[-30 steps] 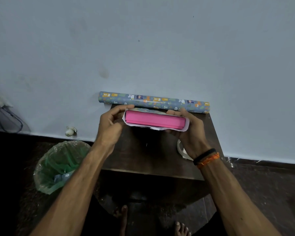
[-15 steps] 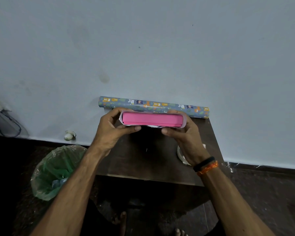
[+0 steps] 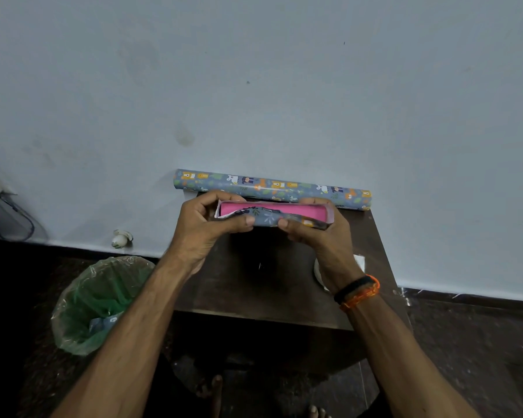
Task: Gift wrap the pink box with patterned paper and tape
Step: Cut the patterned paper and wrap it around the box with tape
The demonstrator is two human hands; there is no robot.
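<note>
The pink box is held above the dark table, its open end facing me with pink showing. A sheet of patterned paper wraps it, and the near flap is folded up over the pink end. My left hand grips the box's left end, thumb pressing the flap. My right hand grips the right end, thumb on the flap too. A roll of tape lies on the table, mostly hidden behind my right wrist.
The roll of patterned paper lies along the table's far edge against the blue wall. A bin with a green liner stands on the floor left of the table. My bare feet show below.
The near paper flap has been folded up over the pink end, covering its lower part. Both thumbs moved onto the flap. The box stayed at about the same height.
</note>
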